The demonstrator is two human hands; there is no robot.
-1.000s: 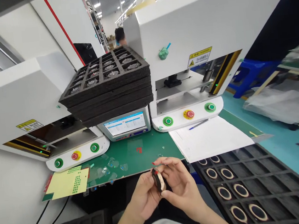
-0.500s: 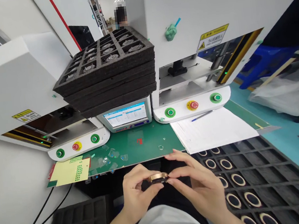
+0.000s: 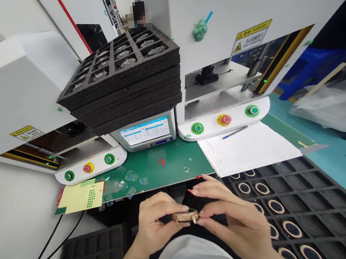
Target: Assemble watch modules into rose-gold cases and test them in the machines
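A gold watch case (image 3: pixel 186 216) with two lugs facing me is held edge-on above my lap. My left hand (image 3: pixel 158 221) pinches its left side between thumb and fingers. From the right, the thumb and index finger of my right hand (image 3: pixel 234 215) close on the other side, while its upper fingers are spread away. Beside my right arm lies a black foam tray (image 3: pixel 320 208) with gold-rimmed round watch cases (image 3: pixel 292 229) in its left columns.
A stack of foam trays (image 3: pixel 126 97) with round parts stands above a small screen (image 3: pixel 147 131). White press machines (image 3: pixel 215 1) flank it. On the green bench (image 3: pixel 152 164) are papers (image 3: pixel 249 150), a pen (image 3: pixel 235 132), a yellow sticker sheet (image 3: pixel 81 197) and clear film bits. Another foam tray (image 3: pixel 90 257) sits lower left.
The watch case has been turned in my fingers, so its lugs now point toward me. Both hands have shifted slightly down. My head view has moved a little.
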